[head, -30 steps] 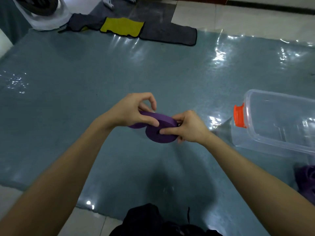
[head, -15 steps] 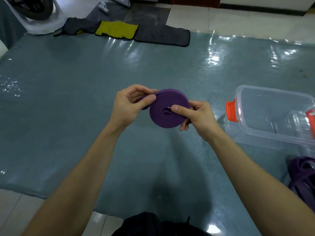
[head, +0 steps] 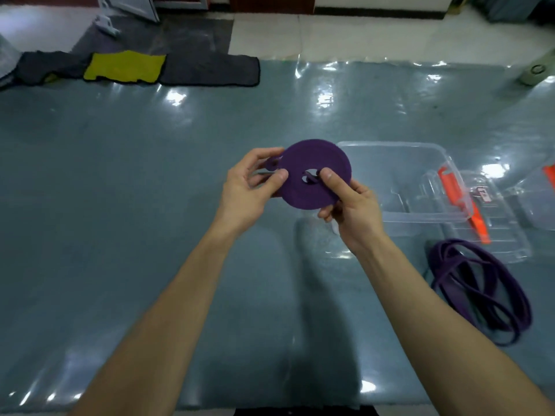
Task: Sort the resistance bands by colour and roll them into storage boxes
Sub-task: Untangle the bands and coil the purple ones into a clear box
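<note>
A purple resistance band rolled into a flat coil is held up in front of me, its face turned toward the camera. My left hand pinches the coil's left edge and loose tail. My right hand grips the coil from the right, with the thumb pressed near its centre hole. A clear plastic storage box stands open on the mat just right of the coil. Loose purple bands lie in a heap on the mat at the right.
A shiny blue-grey mat covers the floor. A clear lid with orange clips leans against the box, and another clear box sits at the right edge. Dark and yellow cloths lie at the mat's far left.
The coil has been lifted and tilted upright so its flat face points at me. The view has swung right, bringing the box, lid and loose purple bands further into sight.
</note>
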The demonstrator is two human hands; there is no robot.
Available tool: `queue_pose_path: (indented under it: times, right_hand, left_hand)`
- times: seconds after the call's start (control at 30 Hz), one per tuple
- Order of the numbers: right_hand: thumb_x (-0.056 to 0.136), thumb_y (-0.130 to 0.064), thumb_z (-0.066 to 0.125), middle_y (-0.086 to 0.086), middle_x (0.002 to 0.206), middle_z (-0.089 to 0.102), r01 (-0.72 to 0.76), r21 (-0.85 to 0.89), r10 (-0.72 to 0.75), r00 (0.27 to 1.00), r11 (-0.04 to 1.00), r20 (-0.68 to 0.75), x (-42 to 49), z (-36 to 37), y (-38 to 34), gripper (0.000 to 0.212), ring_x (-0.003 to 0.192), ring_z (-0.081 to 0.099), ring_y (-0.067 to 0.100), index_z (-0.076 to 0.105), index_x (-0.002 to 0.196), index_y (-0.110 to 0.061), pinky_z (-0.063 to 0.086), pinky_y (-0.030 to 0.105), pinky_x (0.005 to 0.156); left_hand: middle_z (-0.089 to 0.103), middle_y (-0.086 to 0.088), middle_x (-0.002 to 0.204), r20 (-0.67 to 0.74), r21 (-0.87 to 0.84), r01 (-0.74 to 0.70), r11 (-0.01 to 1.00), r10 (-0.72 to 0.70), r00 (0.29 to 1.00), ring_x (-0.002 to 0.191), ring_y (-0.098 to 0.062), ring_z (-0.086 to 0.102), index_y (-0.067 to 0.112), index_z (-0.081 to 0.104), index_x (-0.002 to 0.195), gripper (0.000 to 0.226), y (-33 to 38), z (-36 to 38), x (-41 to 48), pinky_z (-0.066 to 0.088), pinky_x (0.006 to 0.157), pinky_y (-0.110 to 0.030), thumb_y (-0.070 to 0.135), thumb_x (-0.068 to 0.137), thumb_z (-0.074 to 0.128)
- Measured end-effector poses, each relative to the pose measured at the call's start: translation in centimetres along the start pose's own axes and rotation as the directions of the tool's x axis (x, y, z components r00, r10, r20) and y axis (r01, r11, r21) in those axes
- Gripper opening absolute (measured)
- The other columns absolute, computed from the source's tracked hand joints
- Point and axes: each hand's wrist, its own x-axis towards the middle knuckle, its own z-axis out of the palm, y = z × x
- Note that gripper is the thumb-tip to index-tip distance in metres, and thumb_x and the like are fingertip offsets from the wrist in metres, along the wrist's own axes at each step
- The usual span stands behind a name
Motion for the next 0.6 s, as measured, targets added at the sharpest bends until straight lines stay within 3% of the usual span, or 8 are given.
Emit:
queue_pose_path:
  times: [0.1, 0.27, 0.33, 0.4, 0.43, 0.5, 0.53, 0.6]
  right_hand:
    - [0.09, -0.032, 0.086, 0.011, 0.08, 0.075, -0.007, 0.098, 0.01, 1.0, 0.995, -0.03, 0.5, -2.6, -1.2, 0.016, 0.042, 0.055, 0.016, 0.087, 0.095, -0.016, 0.043, 0.025, 0.044]
    - [0.09, -0.037, 0.087, 0.012, 0.084, 0.076, -0.057, 0.174, 0.063, 0.998, 0.983, -0.027, 1.4, -8.6, -3.4, 0.029, 0.049, 0.058, 0.017, 0.085, 0.105, -0.012, 0.046, 0.025, 0.047]
    - [0.085, -0.04, 0.091, 0.014, 0.098, 0.08, -0.052, 0.076, 0.049, 0.998, 0.996, 0.038, 2.0, -11.9, -4.5, 0.049, 0.055, 0.071, 0.026, 0.078, 0.122, -0.011, 0.055, 0.03, 0.051]
    - [0.07, -0.048, 0.099, 0.006, 0.126, 0.075, 0.014, -0.259, 0.002, 0.998, 0.966, 0.063, 2.9, -15.4, -5.5, 0.094, 0.074, 0.08, 0.033, 0.055, 0.149, -0.021, 0.062, 0.037, 0.058]
    - [0.062, -0.054, 0.101, -0.003, 0.139, 0.066, 0.086, -0.483, -0.06, 0.996, 0.871, 0.069, 3.4, -17.0, -6.1, 0.116, 0.089, 0.081, 0.029, 0.041, 0.158, -0.029, 0.063, 0.039, 0.066]
    - [0.054, -0.066, 0.096, -0.009, 0.151, 0.051, 0.262, -0.789, -0.194, 0.964, 0.556, 0.183, 4.3, -19.0, -6.9, 0.134, 0.117, 0.07, 0.021, 0.026, 0.163, -0.035, 0.061, 0.041, 0.089]
    - [0.053, -0.07, 0.092, -0.009, 0.152, 0.049, 0.335, -0.848, -0.221, 0.939, 0.41, 0.264, 4.8, -19.6, -7.2, 0.132, 0.121, 0.067, 0.021, 0.028, 0.162, -0.032, 0.06, 0.041, 0.094]
    - [0.054, -0.074, 0.084, -0.006, 0.145, 0.05, 0.415, -0.888, -0.205, 0.903, 0.199, 0.377, 5.9, -19.9, -7.6, 0.121, 0.11, 0.069, 0.026, 0.037, 0.154, -0.025, 0.062, 0.046, 0.089]
  left_hand:
    - [0.076, 0.008, 0.116, 0.089, -0.028, 0.04, 0.999, -0.037, 0.995, 0.093, -0.019, 0.079, 0.023, 0.069, 0.133, 0.045, 0.7, 3.5, 0.7, 0.066, 0.079, -0.034, 0.001, 0.096, 0.08]
    - [0.07, -0.004, 0.126, 0.097, 0.051, 0.064, 0.997, -0.068, 0.993, 0.093, -0.026, 0.081, 0.023, 0.07, 0.136, 0.057, 1.8, 10.5, 2.2, 0.067, 0.083, -0.038, -0.001, 0.088, 0.087]
    - [0.07, -0.011, 0.127, 0.076, 0.099, 0.052, 0.994, -0.06, 0.995, 0.093, -0.028, 0.081, 0.019, 0.071, 0.136, 0.056, 1.7, 13.1, 2.7, 0.067, 0.083, -0.038, -0.003, 0.087, 0.088]
    - [0.069, -0.016, 0.127, 0.061, 0.163, 0.066, 0.984, -0.077, 0.995, 0.09, -0.025, 0.08, 0.015, 0.071, 0.137, 0.057, 1.4, 15.2, 3.3, 0.067, 0.081, -0.036, -0.005, 0.086, 0.088]
    - [0.068, -0.016, 0.126, 0.059, 0.197, 0.083, 0.977, -0.096, 0.994, 0.088, -0.022, 0.079, 0.013, 0.071, 0.137, 0.057, 1.1, 16.1, 3.5, 0.067, 0.08, -0.035, -0.006, 0.086, 0.087]
    - [0.068, -0.017, 0.126, 0.069, 0.256, 0.118, 0.959, -0.14, 0.988, 0.084, -0.019, 0.076, 0.013, 0.072, 0.137, 0.057, 0.4, 17.8, 3.9, 0.068, 0.079, -0.035, -0.008, 0.085, 0.086]
    - [0.068, -0.016, 0.126, 0.081, 0.284, 0.129, 0.95, -0.158, 0.984, 0.083, -0.018, 0.076, 0.013, 0.072, 0.136, 0.057, 0.1, 18.6, 4.2, 0.067, 0.079, -0.033, -0.008, 0.085, 0.087]
    - [0.069, -0.012, 0.124, 0.089, 0.336, 0.154, 0.929, -0.195, 0.977, 0.082, -0.016, 0.077, 0.016, 0.074, 0.134, 0.056, -0.5, 19.5, 5.0, 0.067, 0.078, -0.03, -0.006, 0.085, 0.088]
